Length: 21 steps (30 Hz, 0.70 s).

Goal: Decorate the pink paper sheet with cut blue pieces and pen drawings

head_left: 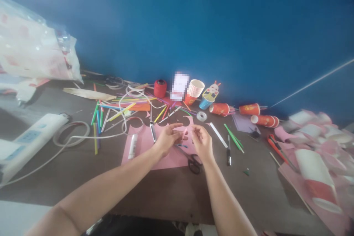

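Observation:
Above a pink paper sheet [163, 160] with round cut-outs along its far edge, my two hands are close together. My left hand [169, 138] is closed with its fingers curled round a small pink piece [185, 132], which looks like paper. The fingertips of my right hand [203, 141] are pinched just beside it; anything between them is too small to make out. Black-handled scissors [194, 166] lie under the hands, blades partly hidden. On the sheet's left rest a white glue stick [133, 146] and a slim white-and-dark pen-like tool [153, 132].
Coloured straws [96, 118] and a white cable [96, 136] spread leftward near a power strip [30, 140]. Behind stand a phone [179, 86], stacked paper cups [197, 87] and a blue cup with a rabbit face [207, 101]. Right are a black marker [229, 151], a red cutter [276, 145] and paper scraps.

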{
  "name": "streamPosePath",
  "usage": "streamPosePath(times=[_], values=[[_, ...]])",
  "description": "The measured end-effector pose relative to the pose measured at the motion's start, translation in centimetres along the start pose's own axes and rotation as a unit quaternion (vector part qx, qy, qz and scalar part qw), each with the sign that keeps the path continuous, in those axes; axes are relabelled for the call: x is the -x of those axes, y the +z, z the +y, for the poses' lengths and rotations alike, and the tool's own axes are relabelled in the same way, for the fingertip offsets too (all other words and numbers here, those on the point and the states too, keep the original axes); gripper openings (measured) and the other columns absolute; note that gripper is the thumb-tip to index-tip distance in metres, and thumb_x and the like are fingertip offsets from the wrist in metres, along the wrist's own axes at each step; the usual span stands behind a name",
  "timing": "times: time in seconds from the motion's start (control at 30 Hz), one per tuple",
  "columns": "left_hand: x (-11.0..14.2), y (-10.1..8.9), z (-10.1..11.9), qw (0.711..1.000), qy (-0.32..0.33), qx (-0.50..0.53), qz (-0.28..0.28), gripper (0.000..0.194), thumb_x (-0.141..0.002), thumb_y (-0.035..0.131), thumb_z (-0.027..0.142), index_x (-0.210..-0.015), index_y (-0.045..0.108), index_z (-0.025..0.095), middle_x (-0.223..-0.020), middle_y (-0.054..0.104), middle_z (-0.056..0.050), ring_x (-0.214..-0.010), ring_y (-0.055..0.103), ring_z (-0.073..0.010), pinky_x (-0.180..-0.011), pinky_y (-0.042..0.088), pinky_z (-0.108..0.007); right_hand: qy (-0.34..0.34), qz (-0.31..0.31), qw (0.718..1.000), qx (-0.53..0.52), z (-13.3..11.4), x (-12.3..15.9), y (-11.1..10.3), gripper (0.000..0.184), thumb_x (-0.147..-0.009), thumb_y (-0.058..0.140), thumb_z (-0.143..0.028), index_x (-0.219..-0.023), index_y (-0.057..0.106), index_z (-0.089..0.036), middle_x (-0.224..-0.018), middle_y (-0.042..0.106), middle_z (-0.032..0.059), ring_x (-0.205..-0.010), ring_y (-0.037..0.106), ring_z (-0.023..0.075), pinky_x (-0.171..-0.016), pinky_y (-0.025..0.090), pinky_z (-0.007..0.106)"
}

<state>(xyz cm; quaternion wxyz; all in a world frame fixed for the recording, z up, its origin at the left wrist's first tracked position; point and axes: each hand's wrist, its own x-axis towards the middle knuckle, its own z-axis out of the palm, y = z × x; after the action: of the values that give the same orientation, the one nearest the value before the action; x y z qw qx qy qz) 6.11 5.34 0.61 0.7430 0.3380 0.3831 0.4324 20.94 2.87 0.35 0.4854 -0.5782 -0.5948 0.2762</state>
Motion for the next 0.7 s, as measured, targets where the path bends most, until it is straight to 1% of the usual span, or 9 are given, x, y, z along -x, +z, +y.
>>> streamPosePath(times=[0.07,0.1,0.17,0.27,0.37,0.43,0.5,0.57,0.7], values=[[0.0,0.0,-0.2,1.0,0.016,-0.024,-0.009,0.041,-0.073,0.064,0.017,-0.111,0.049,0.012,-0.075,0.067,-0.006,-0.068,0.065,-0.0155,-0.06,0.05,-0.024,0.039,-0.021,0.999,-0.013,0.1,-0.1,0.0,0.022,-0.081,0.055,-0.034,-0.095,0.06,-0.018,-0.079,0.062,0.0035,-0.062,0.055,0.0131,-0.057,0.046,0.025],[-0.1,-0.1,-0.3,0.999,0.029,-0.039,-0.018,0.041,-0.073,0.063,0.016,-0.111,0.049,0.012,-0.071,0.066,-0.004,-0.067,0.065,-0.0148,-0.061,0.05,-0.024,0.045,-0.032,0.998,-0.013,0.0,-0.1,0.0,0.021,-0.08,0.056,-0.034,-0.091,0.062,-0.017,-0.079,0.062,0.0037,-0.062,0.055,0.0133,-0.057,0.046,0.025],[-0.2,-0.2,-0.6,0.995,0.058,-0.07,-0.039,0.04,-0.074,0.061,0.015,-0.111,0.048,0.012,-0.064,0.063,0.0,-0.062,0.063,-0.013,-0.06,0.049,-0.024,0.041,-0.04,0.998,-0.005,-0.2,-0.1,0.1,0.018,-0.078,0.058,-0.033,-0.083,0.063,-0.017,-0.078,0.063,0.0039,-0.063,0.056,0.0139,-0.059,0.046,0.025],[-0.2,-0.3,-0.9,0.99,0.084,-0.094,-0.055,0.04,-0.074,0.061,0.017,-0.112,0.048,0.013,-0.06,0.06,0.003,-0.058,0.06,-0.0115,-0.058,0.048,-0.023,0.03,-0.028,0.999,-0.007,-0.6,0.0,0.3,0.014,-0.076,0.058,-0.03,-0.074,0.062,-0.017,-0.074,0.063,0.0028,-0.065,0.058,0.0148,-0.062,0.047,0.026],[-0.1,-0.2,-0.8,0.992,0.069,-0.096,-0.05,0.042,-0.074,0.064,0.027,-0.111,0.048,0.014,-0.067,0.063,0.0,-0.063,0.063,-0.0142,-0.061,0.049,-0.026,0.064,-0.014,0.997,-0.028,-0.8,0.0,0.4,0.015,-0.076,0.058,-0.031,-0.072,0.061,-0.017,-0.066,0.063,0.0011,-0.06,0.058,0.0142,-0.058,0.045,0.025],[0.0,-0.1,-0.8,0.992,0.05,-0.103,-0.05,0.047,-0.07,0.069,0.033,-0.108,0.051,0.013,-0.071,0.065,-0.003,-0.068,0.065,-0.0167,-0.062,0.05,-0.027,0.093,-0.001,0.995,-0.042,-0.7,0.0,0.4,0.018,-0.075,0.059,-0.034,-0.072,0.061,-0.016,-0.06,0.061,-0.0002,-0.053,0.055,0.0128,-0.052,0.043,0.024],[0.0,-0.1,-0.8,0.992,0.032,-0.109,-0.053,0.049,-0.065,0.074,0.036,-0.103,0.054,0.013,-0.072,0.066,-0.004,-0.069,0.065,-0.0172,-0.061,0.049,-0.026,0.109,0.011,0.993,-0.05,-0.5,0.0,0.5,0.02,-0.074,0.059,-0.036,-0.072,0.06,-0.016,-0.055,0.058,-0.0014,-0.048,0.051,0.0116,-0.047,0.039,0.022],[0.0,0.0,-0.9,0.994,0.017,-0.101,-0.045,0.046,-0.062,0.075,0.037,-0.096,0.056,0.012,-0.071,0.067,-0.005,-0.067,0.065,-0.0162,-0.059,0.048,-0.024,0.111,0.017,0.992,-0.057,-0.3,0.0,0.6,0.022,-0.074,0.06,-0.037,-0.072,0.06,-0.016,-0.053,0.056,-0.0022,-0.046,0.049,0.0107,-0.045,0.036,0.022],[-0.2,-0.1,-1.1,0.996,-0.005,-0.085,-0.03,0.036,-0.065,0.073,0.038,-0.083,0.058,0.011,-0.074,0.068,-0.008,-0.064,0.065,-0.0151,-0.056,0.047,-0.022,0.108,0.018,0.992,-0.067,0.0,0.1,0.8,0.021,-0.074,0.06,-0.037,-0.072,0.06,-0.016,-0.056,0.056,-0.0022,-0.047,0.047,0.0097,-0.044,0.034,0.021]])
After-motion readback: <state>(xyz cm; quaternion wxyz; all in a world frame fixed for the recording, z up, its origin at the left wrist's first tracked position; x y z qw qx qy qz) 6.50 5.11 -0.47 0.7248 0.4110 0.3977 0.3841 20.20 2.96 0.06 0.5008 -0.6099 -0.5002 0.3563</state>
